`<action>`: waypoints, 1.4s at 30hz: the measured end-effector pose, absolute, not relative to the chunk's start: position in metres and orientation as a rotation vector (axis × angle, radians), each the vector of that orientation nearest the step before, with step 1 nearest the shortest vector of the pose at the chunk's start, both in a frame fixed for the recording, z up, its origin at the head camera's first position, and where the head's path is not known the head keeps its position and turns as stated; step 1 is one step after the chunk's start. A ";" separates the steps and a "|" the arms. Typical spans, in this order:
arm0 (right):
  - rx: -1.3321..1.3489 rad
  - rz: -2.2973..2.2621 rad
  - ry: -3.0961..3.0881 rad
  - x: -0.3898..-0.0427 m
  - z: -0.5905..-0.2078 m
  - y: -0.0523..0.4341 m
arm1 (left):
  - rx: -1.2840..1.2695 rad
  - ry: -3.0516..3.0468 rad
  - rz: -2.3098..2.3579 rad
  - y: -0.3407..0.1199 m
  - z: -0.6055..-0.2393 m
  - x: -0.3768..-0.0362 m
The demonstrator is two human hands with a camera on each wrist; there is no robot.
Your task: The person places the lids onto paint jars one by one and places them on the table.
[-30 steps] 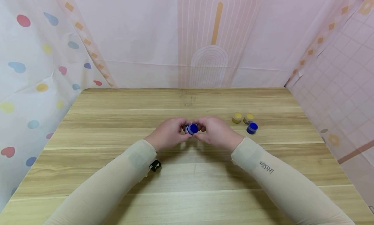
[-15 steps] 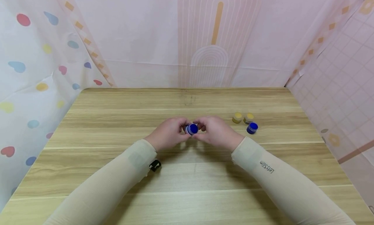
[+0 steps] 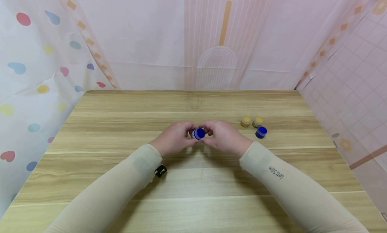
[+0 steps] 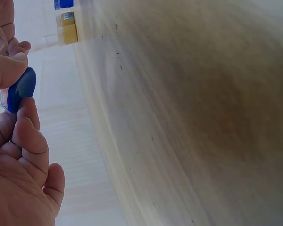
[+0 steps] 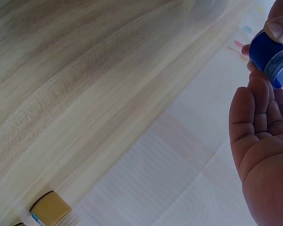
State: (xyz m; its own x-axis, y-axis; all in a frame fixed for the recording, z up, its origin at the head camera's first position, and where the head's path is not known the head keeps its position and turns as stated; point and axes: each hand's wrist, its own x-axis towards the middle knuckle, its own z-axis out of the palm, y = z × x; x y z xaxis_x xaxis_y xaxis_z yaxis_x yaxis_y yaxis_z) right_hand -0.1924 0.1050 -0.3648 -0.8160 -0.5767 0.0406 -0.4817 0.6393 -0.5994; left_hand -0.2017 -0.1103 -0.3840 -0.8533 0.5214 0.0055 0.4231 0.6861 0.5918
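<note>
A: Holding a small blue-capped paint pot (image 3: 198,133) between them, the left hand (image 3: 174,137) and the right hand (image 3: 223,136) meet above the middle of the wooden surface (image 3: 193,186).

B: How do the hands grip it?

A: Both pinch it. From the left wrist, the left thumb and curled fingers (image 4: 27,123) close on the blue cap (image 4: 21,88), with the pale labelled body showing behind it. From the right wrist, the right fingertips (image 5: 259,99) press the pot's blue end (image 5: 269,57) against a thumb at the top.

B: Is it resting on the surface?

A: No, it is lifted clear, lying on its side with the cap turned toward the person.

B: What else is nearby?

A: To the right, three more small pots sit close together: two yellow-capped pots (image 3: 245,121) (image 3: 257,121) side by side and a blue-capped pot (image 3: 261,132) just in front of them. Beige sleeves (image 3: 272,179) cover both forearms.
</note>
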 end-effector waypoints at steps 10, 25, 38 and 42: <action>-0.880 -0.925 2.698 -0.192 -0.363 0.105 | 0.775 2.727 0.909 -0.110 -0.384 -0.201; -0.879 -0.927 2.705 -0.192 -0.366 0.106 | 0.748 2.723 0.893 -0.110 -0.384 -0.200; -0.868 -0.921 2.712 -0.192 -0.367 0.106 | 0.769 2.725 0.892 -0.109 -0.384 -0.200; -0.855 -0.915 2.710 -0.192 -0.367 0.106 | 0.789 2.721 0.902 -0.109 -0.384 -0.200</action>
State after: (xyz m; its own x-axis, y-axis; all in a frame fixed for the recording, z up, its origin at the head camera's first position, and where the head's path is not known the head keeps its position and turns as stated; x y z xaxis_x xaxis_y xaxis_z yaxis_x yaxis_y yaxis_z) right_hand -0.1918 0.1059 -0.3668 -0.8247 -0.5646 0.0329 -0.4690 0.6503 -0.5976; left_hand -0.2004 -0.1089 -0.3845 -0.8460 0.5331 0.0065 0.4313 0.6773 0.5960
